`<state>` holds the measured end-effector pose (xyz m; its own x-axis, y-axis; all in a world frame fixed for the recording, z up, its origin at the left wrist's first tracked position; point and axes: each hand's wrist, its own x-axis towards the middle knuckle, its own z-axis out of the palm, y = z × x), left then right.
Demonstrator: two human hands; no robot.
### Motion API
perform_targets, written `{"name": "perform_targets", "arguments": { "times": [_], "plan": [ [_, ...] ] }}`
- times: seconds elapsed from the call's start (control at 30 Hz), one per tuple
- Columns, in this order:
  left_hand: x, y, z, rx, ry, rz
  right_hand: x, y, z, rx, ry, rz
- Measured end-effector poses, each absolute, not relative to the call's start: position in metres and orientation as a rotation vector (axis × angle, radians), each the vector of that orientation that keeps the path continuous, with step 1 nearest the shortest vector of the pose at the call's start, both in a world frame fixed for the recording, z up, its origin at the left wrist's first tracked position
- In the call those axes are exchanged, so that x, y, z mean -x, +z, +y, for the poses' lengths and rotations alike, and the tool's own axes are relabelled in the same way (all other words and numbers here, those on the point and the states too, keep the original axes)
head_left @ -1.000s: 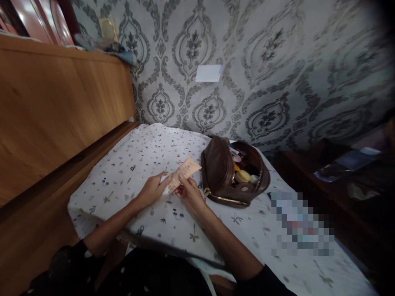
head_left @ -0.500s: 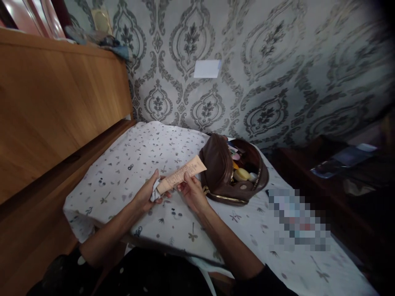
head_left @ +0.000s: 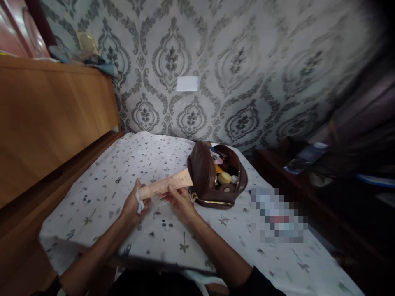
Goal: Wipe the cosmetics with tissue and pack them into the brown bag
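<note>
A peach-coloured tube (head_left: 165, 184) is held above the patterned white cloth (head_left: 101, 185), tilted up toward its flat right end. My left hand (head_left: 134, 205) is closed round its left end, with a crumpled white cloth or tissue (head_left: 140, 202) between palm and tube. The thumb and fingers of my right hand (head_left: 182, 203) grip the tube near its flat end. Just right of that end stands an open brown bag (head_left: 202, 172), holding a yellow round item (head_left: 224, 178) and several other small things.
A pixelated item (head_left: 277, 216) lies on the cloth to the right. Wooden furniture (head_left: 55, 107) stands at the left, and a patterned wall (head_left: 210, 53) rises behind. A clear plastic package (head_left: 305, 158) is at the dark right side.
The view has shifted, so the bag and table sit further left. Both hands still hold the tube, which now lies at a flatter angle.
</note>
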<state>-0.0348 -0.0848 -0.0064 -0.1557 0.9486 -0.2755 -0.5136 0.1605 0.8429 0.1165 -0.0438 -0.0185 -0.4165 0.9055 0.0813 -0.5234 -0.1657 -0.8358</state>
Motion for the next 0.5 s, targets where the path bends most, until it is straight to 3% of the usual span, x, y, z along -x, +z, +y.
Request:
{"name": "perform_targets", "arguments": {
  "times": [0.5],
  "plan": [
    [0.024, 0.025, -0.087, -0.757, 1.250, 1.341, -0.140, -0.010, -0.055, 0.581, 1.602, -1.145]
  ]
}}
